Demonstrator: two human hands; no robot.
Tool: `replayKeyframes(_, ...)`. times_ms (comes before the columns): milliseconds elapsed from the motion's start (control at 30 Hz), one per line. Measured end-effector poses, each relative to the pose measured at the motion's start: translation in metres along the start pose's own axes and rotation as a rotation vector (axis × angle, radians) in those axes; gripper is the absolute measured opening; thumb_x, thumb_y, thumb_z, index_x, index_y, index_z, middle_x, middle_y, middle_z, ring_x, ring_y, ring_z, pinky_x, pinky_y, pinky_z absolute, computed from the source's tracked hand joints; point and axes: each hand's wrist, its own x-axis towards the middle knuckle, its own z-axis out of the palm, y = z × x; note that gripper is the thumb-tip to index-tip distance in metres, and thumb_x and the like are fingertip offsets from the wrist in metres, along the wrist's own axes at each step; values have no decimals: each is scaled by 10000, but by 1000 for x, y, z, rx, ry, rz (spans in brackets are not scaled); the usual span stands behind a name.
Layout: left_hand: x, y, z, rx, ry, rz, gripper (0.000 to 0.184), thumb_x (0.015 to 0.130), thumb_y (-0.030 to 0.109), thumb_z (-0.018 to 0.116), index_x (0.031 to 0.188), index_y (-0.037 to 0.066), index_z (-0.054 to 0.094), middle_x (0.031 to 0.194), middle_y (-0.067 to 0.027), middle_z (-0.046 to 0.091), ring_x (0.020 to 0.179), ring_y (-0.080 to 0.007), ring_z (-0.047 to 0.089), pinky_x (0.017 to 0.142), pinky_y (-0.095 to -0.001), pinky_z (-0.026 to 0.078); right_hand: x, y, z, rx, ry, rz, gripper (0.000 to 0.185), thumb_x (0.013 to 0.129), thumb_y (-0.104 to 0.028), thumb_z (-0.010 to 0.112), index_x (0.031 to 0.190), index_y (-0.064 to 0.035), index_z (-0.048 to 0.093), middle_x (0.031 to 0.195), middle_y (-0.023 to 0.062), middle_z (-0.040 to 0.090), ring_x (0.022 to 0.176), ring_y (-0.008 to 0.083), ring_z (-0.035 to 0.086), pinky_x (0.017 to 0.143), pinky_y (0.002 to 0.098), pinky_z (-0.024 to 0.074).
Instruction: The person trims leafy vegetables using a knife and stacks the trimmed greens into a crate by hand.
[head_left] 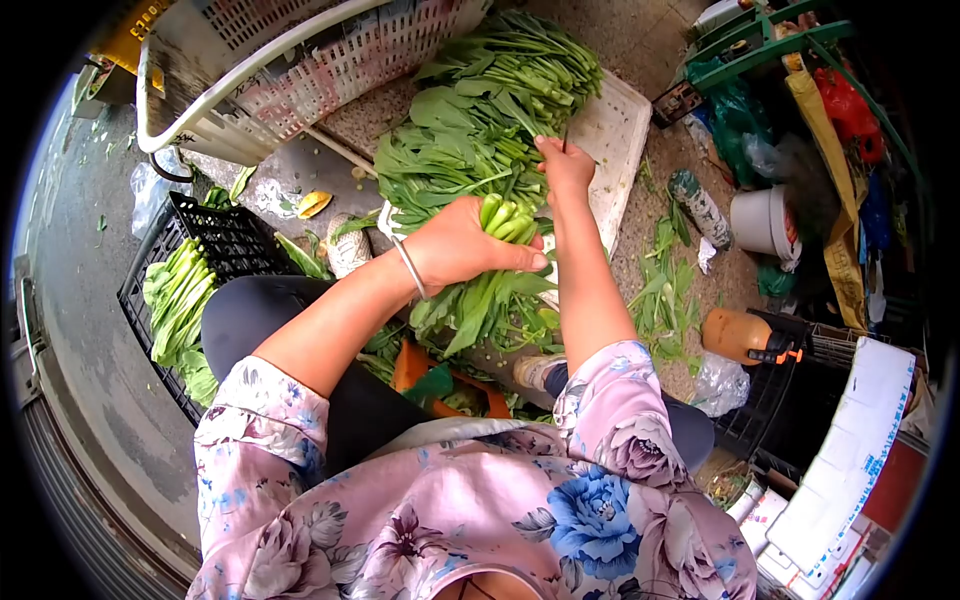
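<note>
My left hand (465, 248) is wrapped round a bunch of leafy greens (512, 218), its pale green stem ends pointing up and its leaves hanging below. Beyond it, my right hand (566, 168) is closed on a thin dark blade-like thing (567, 132), seen almost edge-on. A single green stem (522, 118) meets the fingertips of that hand; whether they pinch it I cannot tell. Just past both hands, a big heap of similar greens (450, 145) lies on a white tray (625, 140).
A white plastic basket (300, 85) stands at the upper left. Greens (180, 300) rest on a black crate (235, 240) by my left knee. Loose leaves (665, 290) litter the floor at right, near a white bucket (762, 220), an orange-brown bottle (735, 335) and a white box (845, 455).
</note>
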Motion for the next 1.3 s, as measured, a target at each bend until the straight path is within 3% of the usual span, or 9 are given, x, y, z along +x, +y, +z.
replayKeyframes(67,1,0,1,170,86,88,188,706,77,700,855,4,611,774,-77,637,665,-178,621,641,-290,497,-15,-16,-11,63,-6,-203,210,722,-118,709,831,35,614,689,50,601,464,114,522,435,244,413)
replayKeyframes(167,-3,9,5,1002,359,38,244,649,126,668,877,48,627,827,-165,616,741,-309,604,680,-341,490,-41,-33,-37,-17,-27,-304,223,728,-124,709,864,29,619,699,44,597,514,95,540,482,212,435)
replayKeyframes(400,5,-5,3,1215,476,719,276,600,74,660,871,79,605,819,-118,598,743,-308,585,649,-395,471,-115,-37,-67,-41,-493,-223,158,744,-42,679,871,35,625,690,32,597,559,79,541,517,205,449)
replayKeyframes(533,2,0,5,1203,436,491,285,599,87,681,872,65,604,767,-127,611,721,-313,593,638,-393,476,-124,-39,-69,171,-595,16,181,757,-94,688,877,25,624,705,58,610,527,76,524,406,177,353)
replayKeyframes(600,2,7,5,1061,454,301,323,597,103,719,884,27,592,769,-141,619,720,-311,604,626,-335,481,-115,-39,-68,216,-644,50,214,822,-195,627,880,10,623,728,60,619,527,73,516,390,178,308)
replayKeyframes(733,9,3,-5,662,380,186,231,677,102,704,840,-3,580,719,-35,615,619,-99,539,603,-250,453,-38,-8,-38,-52,-269,-140,248,849,-194,564,1019,-18,605,783,49,627,577,113,556,506,245,423)
replayKeyframes(900,12,6,-7,185,310,129,158,730,51,644,862,7,569,751,-21,604,662,-110,563,626,-249,470,18,7,-8,-677,40,-427,268,801,-193,615,1047,-87,618,981,89,574,781,248,588,696,364,466)
replayKeyframes(1000,11,13,-10,-43,253,55,200,756,42,606,946,10,553,765,-55,589,702,-164,602,623,-285,507,20,2,-6,-786,-10,-388,368,746,-233,670,1070,-73,601,988,132,579,886,291,574,763,376,458)
replayKeyframes(1300,6,23,-5,-347,148,33,274,749,109,654,983,32,535,800,-44,571,690,-203,621,581,-326,525,22,-21,-12,-853,-30,-438,245,801,-241,606,969,-63,612,891,130,629,812,311,601,699,392,470)
